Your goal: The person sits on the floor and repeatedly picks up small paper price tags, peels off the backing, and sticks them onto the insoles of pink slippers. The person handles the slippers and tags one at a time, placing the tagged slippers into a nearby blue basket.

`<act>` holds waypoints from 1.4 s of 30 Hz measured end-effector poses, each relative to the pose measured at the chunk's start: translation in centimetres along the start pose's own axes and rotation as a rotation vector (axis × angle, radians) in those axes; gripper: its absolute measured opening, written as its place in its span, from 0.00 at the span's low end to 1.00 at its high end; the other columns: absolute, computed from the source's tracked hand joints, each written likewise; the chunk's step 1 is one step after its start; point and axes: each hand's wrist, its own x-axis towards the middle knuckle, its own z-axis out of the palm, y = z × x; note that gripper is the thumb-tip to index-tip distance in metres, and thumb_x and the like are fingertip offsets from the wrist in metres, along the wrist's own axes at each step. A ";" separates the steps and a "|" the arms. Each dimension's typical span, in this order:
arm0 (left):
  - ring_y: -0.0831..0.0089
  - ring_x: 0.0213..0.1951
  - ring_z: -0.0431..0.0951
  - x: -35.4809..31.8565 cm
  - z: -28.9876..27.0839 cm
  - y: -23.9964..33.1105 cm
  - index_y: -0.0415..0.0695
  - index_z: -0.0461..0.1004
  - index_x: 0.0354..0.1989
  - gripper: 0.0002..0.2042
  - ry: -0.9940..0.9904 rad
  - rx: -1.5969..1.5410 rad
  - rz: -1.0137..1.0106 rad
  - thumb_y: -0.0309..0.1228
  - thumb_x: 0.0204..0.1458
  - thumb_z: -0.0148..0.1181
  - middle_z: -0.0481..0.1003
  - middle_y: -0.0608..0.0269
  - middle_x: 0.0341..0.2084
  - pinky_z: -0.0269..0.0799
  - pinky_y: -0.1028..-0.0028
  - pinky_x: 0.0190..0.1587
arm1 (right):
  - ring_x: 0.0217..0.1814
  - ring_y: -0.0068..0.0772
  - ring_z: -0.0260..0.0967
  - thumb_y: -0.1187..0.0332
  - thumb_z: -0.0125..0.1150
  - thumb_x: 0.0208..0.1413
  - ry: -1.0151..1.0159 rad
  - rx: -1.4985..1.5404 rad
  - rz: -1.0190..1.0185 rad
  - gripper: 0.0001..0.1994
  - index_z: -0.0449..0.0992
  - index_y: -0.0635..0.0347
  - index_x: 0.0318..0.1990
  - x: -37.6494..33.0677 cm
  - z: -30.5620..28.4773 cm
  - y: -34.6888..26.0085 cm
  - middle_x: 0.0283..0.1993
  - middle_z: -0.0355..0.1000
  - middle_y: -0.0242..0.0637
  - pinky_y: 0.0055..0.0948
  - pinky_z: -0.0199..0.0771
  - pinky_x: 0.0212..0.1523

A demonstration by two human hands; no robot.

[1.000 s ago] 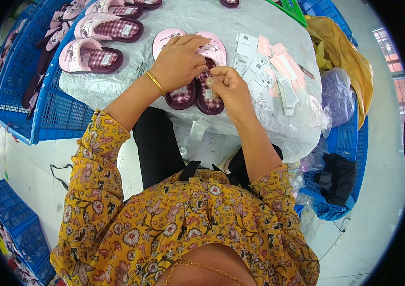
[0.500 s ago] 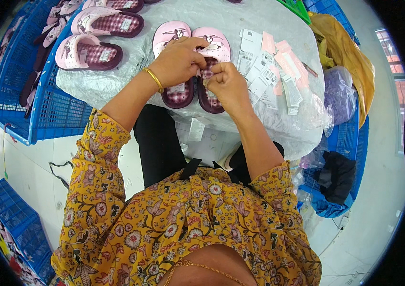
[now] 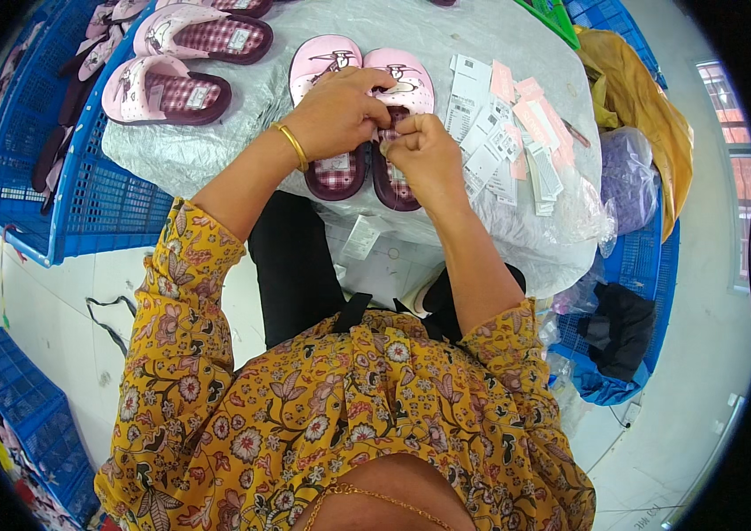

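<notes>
Here come the paired slippers (image 3: 326, 58), pink uppers with dark printed figures, maroon-and-white checked insoles (image 3: 336, 180), deep maroon soles (image 3: 334, 197)! White tags (image 3: 467, 80), pale pink cards (image 3: 535, 115), a silvery-grey bench cover (image 3: 260, 97)! Now the mustard-yellow shirt (image 3: 340, 380), flowered in white, rust and black; gold bracelet (image 3: 291, 147), black trousers (image 3: 291, 265), blue crate (image 3: 114, 203), ochre sack (image 3: 659, 133), bright green basket (image 3: 561, 18)

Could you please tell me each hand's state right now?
Left hand: curled over the paired pink, open-backed, maroon-soled slippers; whether it grips cannot be told.
Right hand: closed in a pinch; anything held cannot be told.
</notes>
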 end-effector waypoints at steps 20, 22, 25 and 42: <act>0.60 0.40 0.78 1.4 -1.0 0.7 0.45 0.76 0.34 0.05 0.057 0.046 0.080 0.26 0.48 0.61 0.71 0.60 0.44 0.73 0.63 0.43 | 0.33 0.21 0.73 0.70 0.64 0.56 -0.016 0.322 0.105 0.10 0.76 0.64 0.43 0.1 -0.5 -0.2 0.34 0.77 0.34 0.21 0.71 0.31; 0.60 0.40 0.77 1.1 -2.6 1.6 0.43 0.75 0.34 0.05 0.166 -0.038 0.080 0.25 0.48 0.60 0.71 0.60 0.44 0.74 0.65 0.42 | 0.33 0.19 0.71 0.69 0.63 0.58 0.001 0.422 0.050 0.10 0.76 0.64 0.44 -0.1 -0.7 -0.7 0.35 0.76 0.32 0.19 0.70 0.32; 0.60 0.40 0.77 1.0 -5.0 2.9 0.42 0.74 0.33 0.03 0.257 -0.091 0.108 0.23 0.50 0.59 0.70 0.60 0.44 0.75 0.68 0.43 | 0.33 0.16 0.69 0.69 0.63 0.59 -0.010 0.480 -0.101 0.10 0.77 0.63 0.45 -0.6 -0.6 -2.3 0.35 0.75 0.29 0.17 0.68 0.33; 0.63 0.57 0.68 -3.6 -3.1 -0.3 0.51 0.83 0.33 0.09 0.196 0.099 -0.048 0.27 0.42 0.61 0.72 0.66 0.51 0.63 0.62 0.57 | 0.30 0.16 0.66 0.75 0.62 0.57 -0.074 0.199 -0.133 0.06 0.77 0.63 0.41 -0.2 1.3 -2.1 0.32 0.73 0.28 0.18 0.68 0.32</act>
